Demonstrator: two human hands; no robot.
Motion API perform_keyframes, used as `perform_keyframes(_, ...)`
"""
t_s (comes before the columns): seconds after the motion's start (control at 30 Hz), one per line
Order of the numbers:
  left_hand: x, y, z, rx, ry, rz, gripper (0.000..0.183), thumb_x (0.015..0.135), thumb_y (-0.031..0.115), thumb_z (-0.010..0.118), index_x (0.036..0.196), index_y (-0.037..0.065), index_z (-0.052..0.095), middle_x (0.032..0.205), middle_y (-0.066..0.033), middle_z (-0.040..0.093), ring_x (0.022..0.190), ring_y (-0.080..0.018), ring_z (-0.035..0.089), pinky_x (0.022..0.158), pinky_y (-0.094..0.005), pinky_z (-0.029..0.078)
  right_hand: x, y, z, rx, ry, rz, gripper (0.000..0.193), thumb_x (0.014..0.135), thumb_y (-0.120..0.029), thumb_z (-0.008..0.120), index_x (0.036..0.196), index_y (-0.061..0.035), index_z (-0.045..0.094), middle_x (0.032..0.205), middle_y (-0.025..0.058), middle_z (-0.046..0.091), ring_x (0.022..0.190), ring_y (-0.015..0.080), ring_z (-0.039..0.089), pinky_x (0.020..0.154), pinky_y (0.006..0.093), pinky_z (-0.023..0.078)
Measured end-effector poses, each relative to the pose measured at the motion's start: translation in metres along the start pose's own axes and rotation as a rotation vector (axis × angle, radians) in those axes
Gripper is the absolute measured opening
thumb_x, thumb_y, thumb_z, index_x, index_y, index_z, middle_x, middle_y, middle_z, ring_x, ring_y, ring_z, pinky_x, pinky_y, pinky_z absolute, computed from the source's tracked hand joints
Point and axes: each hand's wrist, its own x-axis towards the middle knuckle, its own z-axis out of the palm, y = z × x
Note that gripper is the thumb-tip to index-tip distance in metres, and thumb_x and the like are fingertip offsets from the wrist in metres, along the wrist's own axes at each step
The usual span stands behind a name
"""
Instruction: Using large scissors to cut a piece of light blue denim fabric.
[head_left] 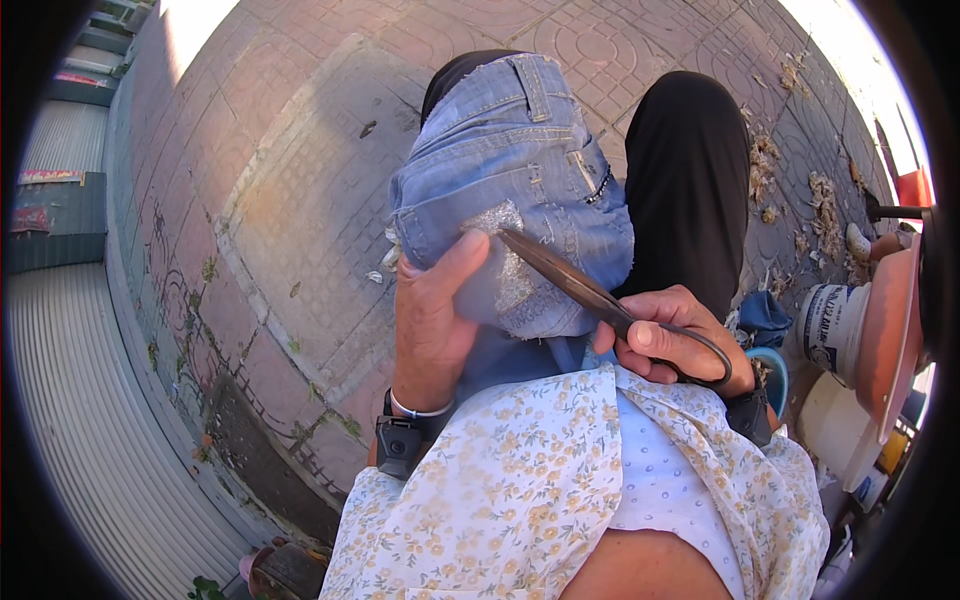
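Observation:
A piece of light blue denim jeans point(560, 185), with a belt loop and seams showing, lies across my lap and left knee. Along it runs a sparkly silver patch point(513, 275) with frayed edges. My left hand point(440, 300) grips the denim at its left side, the thumb pressed on top beside the patch. In my right hand point(680, 335) is a pair of dark scissors point(570, 275), with fingers through the handle loops. The blades look closed, and their tip touches or lies just over the silver patch.
Paving tiles point(330, 200) surround my knees, with dry scraps point(765, 170) scattered at the right. A white bucket point(835, 325), an orange-pink basin point(890, 335) and a blue container point(772, 375) stand close on my right. Ribbed shutters point(70, 400) line the far left.

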Motion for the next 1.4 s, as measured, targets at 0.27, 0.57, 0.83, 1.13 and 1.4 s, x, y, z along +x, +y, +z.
perform_keyframes(0.27, -0.003, 0.001, 0.006, 0.004, 0.011, 0.017, 0.045, 0.088, 0.004, 0.069, 0.132, 0.002, 0.057, 0.124, -0.0111, 0.066, 0.109, -0.0224, 0.066, 0.097, -0.0373, 0.052, 0.0, -0.001, 0.0, 0.018, -0.012, 0.02, 0.039, 0.101, -0.037, 0.058, 0.101, 0.0004, 0.066, 0.065, -0.0023, 0.049, 0.052, 0.0025, 0.04, 0.047, 0.0199, 0.03)
perform_keyframes(0.57, -0.007, 0.0, 0.009, 0.059, 0.011, 0.037, 0.048, 0.088, 0.005, 0.07, 0.134, 0.002, 0.056, 0.126, -0.012, 0.065, 0.111, -0.0221, 0.064, 0.099, -0.0377, 0.051, -0.003, 0.004, 0.002, -0.036, 0.026, -0.024, 0.045, 0.1, -0.041, 0.06, 0.103, 0.0033, 0.066, 0.064, -0.0007, 0.053, 0.048, 0.0018, 0.041, 0.046, 0.0195, 0.031)
perform_keyframes(0.83, -0.007, 0.001, 0.008, 0.055, 0.02, 0.04, 0.049, 0.087, 0.004, 0.071, 0.134, 0.002, 0.056, 0.126, -0.0119, 0.065, 0.111, -0.0218, 0.064, 0.099, -0.0373, 0.051, -0.004, -0.003, 0.003, -0.026, 0.021, -0.004, 0.038, 0.1, -0.038, 0.061, 0.101, -0.0004, 0.068, 0.066, -0.0029, 0.05, 0.053, 0.0014, 0.041, 0.046, 0.0189, 0.03)
perform_keyframes(1.13, -0.008, 0.0, 0.012, 0.17, 0.065, 0.078, 0.041, 0.085, 0.005, 0.071, 0.125, 0.001, 0.063, 0.118, -0.009, 0.069, 0.102, -0.0187, 0.068, 0.092, -0.033, 0.053, -0.005, -0.005, 0.006, -0.13, 0.05, -0.015, 0.039, 0.1, -0.04, 0.062, 0.098, -0.0014, 0.068, 0.066, -0.0047, 0.051, 0.054, 0.0004, 0.042, 0.047, 0.0193, 0.03)
perform_keyframes(1.4, 0.001, 0.003, 0.005, -0.079, -0.048, -0.029, 0.05, 0.091, 0.011, 0.071, 0.136, 0.002, 0.052, 0.128, -0.0118, 0.063, 0.112, -0.0235, 0.064, 0.099, -0.0389, 0.051, 0.015, 0.025, 0.016, 0.047, 0.086, -0.177, 0.036, 0.101, -0.033, 0.062, 0.106, 0.0015, 0.067, 0.066, -0.0027, 0.053, 0.054, 0.0008, 0.042, 0.049, 0.0185, 0.03)
